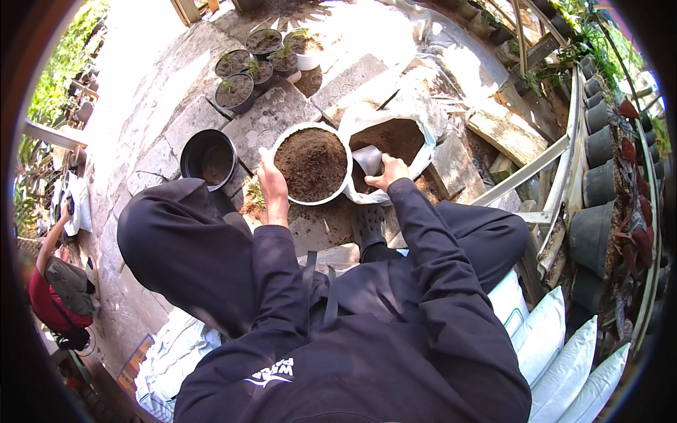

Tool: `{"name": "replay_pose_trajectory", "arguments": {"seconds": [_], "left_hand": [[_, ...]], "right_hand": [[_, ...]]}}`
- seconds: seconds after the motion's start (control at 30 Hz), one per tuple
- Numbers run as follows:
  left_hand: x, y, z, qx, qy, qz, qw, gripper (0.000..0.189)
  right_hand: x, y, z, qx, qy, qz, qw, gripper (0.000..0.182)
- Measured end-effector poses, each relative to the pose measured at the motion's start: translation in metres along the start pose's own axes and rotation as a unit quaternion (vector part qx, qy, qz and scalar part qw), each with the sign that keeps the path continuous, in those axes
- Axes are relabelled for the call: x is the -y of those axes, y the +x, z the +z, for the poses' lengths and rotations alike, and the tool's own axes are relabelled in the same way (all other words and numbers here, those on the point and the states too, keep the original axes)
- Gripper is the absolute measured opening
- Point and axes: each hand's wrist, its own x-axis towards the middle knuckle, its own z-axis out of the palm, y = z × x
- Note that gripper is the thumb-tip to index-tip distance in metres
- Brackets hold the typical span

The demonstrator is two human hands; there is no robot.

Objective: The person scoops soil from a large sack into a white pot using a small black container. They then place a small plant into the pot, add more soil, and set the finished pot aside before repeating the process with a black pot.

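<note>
Brown potting soil (312, 164) heaps up inside a round pot with a white rim (312, 203) in front of me. My left hand (273, 182) grips the left side of that rim. Just to the right stands an open white sack (365, 199), its mouth spread around loose brown soil (394, 138). In my right hand (390, 172) is a grey metal scoop (368, 159), tilted over the sack's mouth near the pot. Whether the scoop holds soil is hidden.
A black pot (208, 158) with a little soil inside stands left. Several potted seedlings (234, 91) cluster ahead on paving slabs (272, 116). Wooden planks (505, 135) and a metal rail (521, 172) lie right. Filled white bags (563, 349) stand behind right. A person (58, 285) crouches far left.
</note>
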Motion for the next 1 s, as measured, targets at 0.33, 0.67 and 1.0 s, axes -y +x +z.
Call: {"name": "replay_pose_trajectory", "arguments": {"seconds": [0.33, 0.67, 1.0], "left_hand": [[0.0, -0.001, 0.002, 0.018, -0.006, 0.025, 1.0, 0.074], [-0.004, -0.003, 0.001, 0.007, -0.001, 0.005, 1.0, 0.072], [0.009, 0.005, 0.001, 0.009, 0.016, 0.027, 0.999, 0.076]], "right_hand": [[-0.03, 0.018, -0.032, -0.035, 0.362, 0.115, 0.924, 0.052], [0.031, -0.032, -0.122, -0.016, 0.317, -0.172, 0.933, 0.088], [-0.014, -0.002, -0.056, -0.17, 0.094, -0.011, 0.981, 0.089]]}}
